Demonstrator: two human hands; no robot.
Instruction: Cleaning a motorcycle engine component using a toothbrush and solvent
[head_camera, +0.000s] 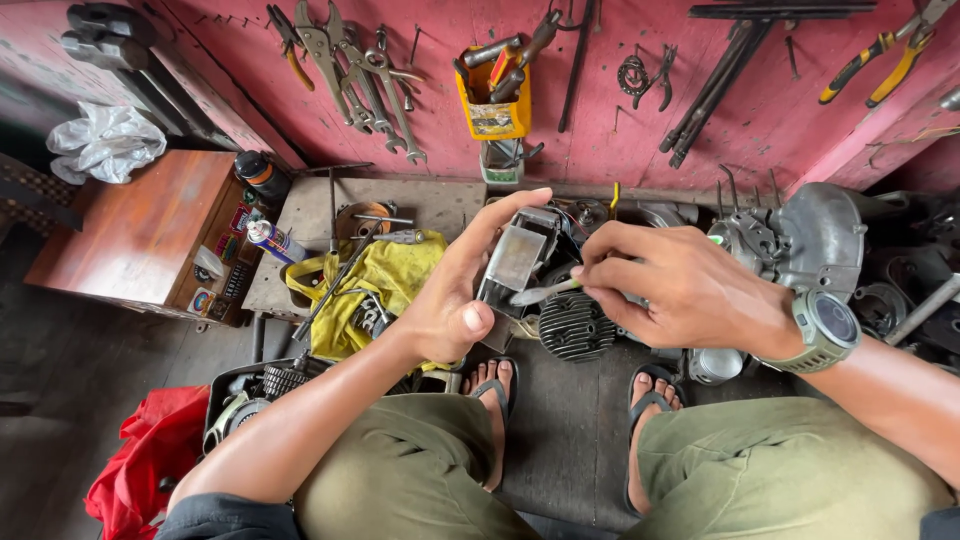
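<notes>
My left hand (455, 290) grips a small grey metal engine part (518, 258) with a flat shiny face, held up in front of me. My right hand (672, 290) pinches a thin pale blade-like tool (543, 292) whose tip rests against that part's lower edge. A green watch (828, 330) is on my right wrist. Below the hands a black finned cylinder head (575, 328) lies on the floor between my sandalled feet (493, 390).
A yellow cloth (385, 285) with tools lies at the left, beside a spray can (272, 240) and a wooden cabinet (140, 225). An engine casing (810, 240) sits at the right. Wrenches (365, 75), pliers (885, 60) and a yellow holder (495, 100) hang on the red wall. A red bag (140, 465) lies lower left.
</notes>
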